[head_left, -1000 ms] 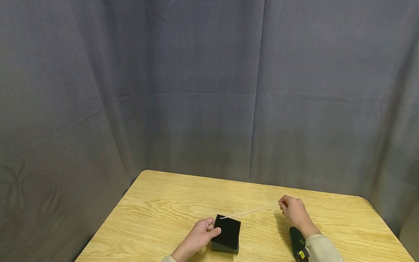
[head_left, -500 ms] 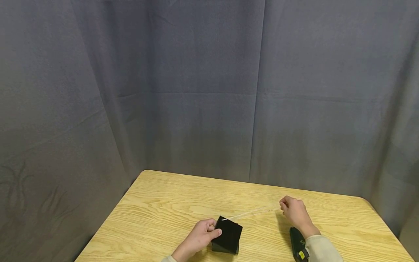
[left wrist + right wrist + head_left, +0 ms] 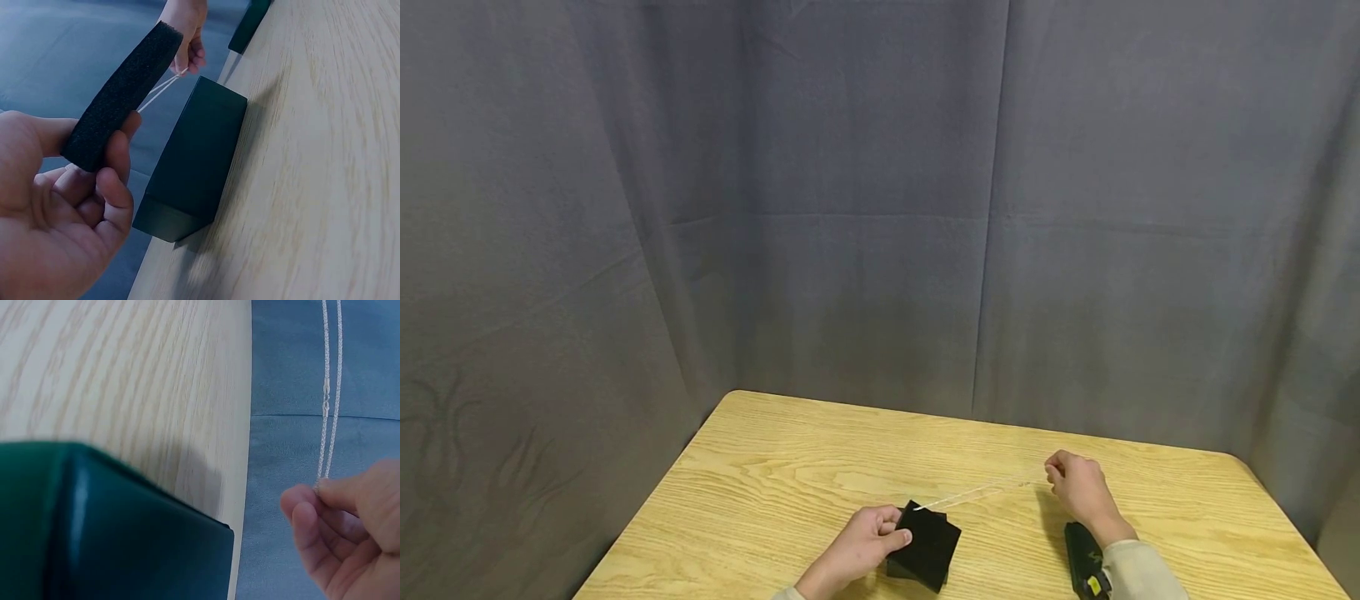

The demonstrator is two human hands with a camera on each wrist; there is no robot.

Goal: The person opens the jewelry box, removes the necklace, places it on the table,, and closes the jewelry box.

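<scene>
Over the near part of the wooden table (image 3: 805,467), a person's left hand (image 3: 861,542) pinched a square black pad (image 3: 931,546) by its left edge, thumb on top and fingers underneath. From where I stood, the pad hung directly above a dark box (image 3: 197,150) that rested on the tabletop. The left-wrist view showed a gap between the two, and from the head the pad was turned at an angle to the box, so their corners did not line up.

What mattered was the pale chain (image 3: 973,493). It met the pad at its far left corner, just beyond the left thumb, and ran in two thin strands across to the person's right and slightly away. Whether it passed through a slit or only round the corner, I couldn't tell. At the other end, the right hand (image 3: 1081,487) had thumb and forefinger together on the strands, which looked straight and fairly taut; a small clasp (image 3: 325,397) sat on one of them, a little short of the fingertips.

The left hand was thus the nearer to the box, while the right was well apart from it, its forearm above a dark green case (image 3: 1078,554).
</scene>
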